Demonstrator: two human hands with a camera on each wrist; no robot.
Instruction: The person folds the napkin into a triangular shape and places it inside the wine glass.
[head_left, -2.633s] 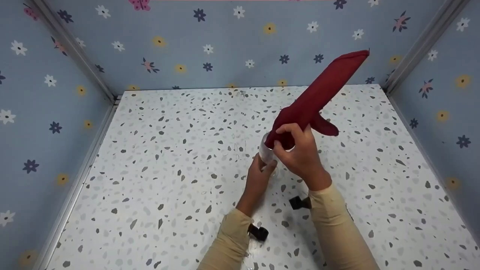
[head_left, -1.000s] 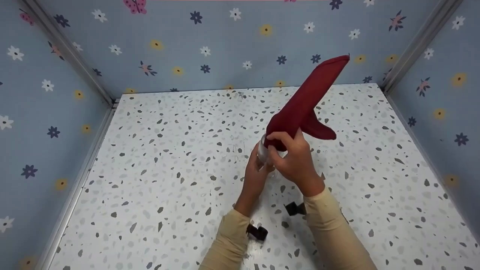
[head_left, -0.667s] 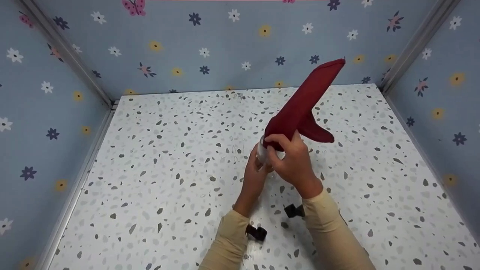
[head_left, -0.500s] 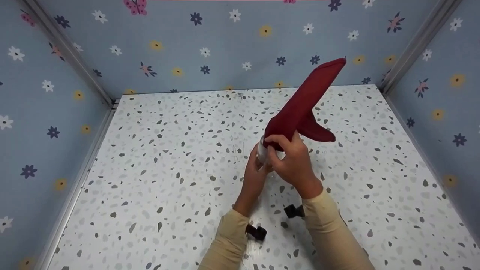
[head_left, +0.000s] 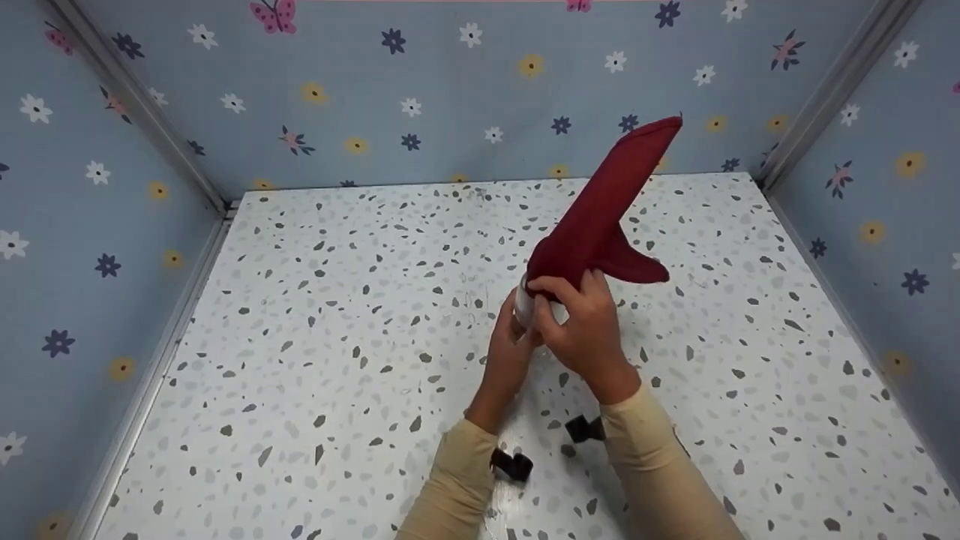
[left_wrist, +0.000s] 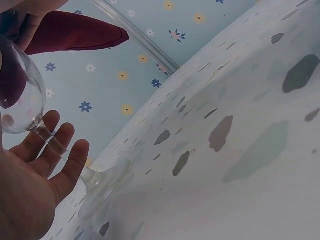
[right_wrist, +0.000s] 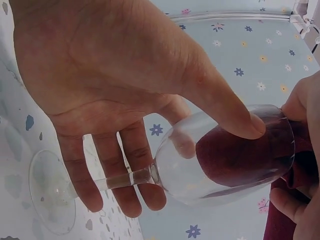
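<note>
My left hand (head_left: pixel 510 352) holds a clear wine glass (right_wrist: pixel 172 175); its thumb lies along the bowl and several fingers are round the stem. The glass is tilted, its mouth away from my left palm, and its foot (left_wrist: pixel 100 192) is close to the tabletop. A dark red cloth (head_left: pixel 592 217) enters the bowl at the mouth, and a bunched part of it fills much of the inside. Outside, one long piece sticks up to the right and a shorter flap points right. At the rim my right hand (head_left: pixel 589 326) pinches the cloth between thumb and fingers.
Under both hands is a white speckled tabletop (head_left: pixel 337 300). Blue flowered panels (head_left: pixel 450 90) enclose its back and sides, with metal rails in the corners. Small black wrist cameras stick out from the left sleeve (head_left: pixel 454 480) and the right sleeve (head_left: pixel 656 457).
The cloth's upper end has come down and to the left, and more of the cloth sits at the glass mouth. My right hand has shifted slightly left and downward. The left hand keeps its hold.
</note>
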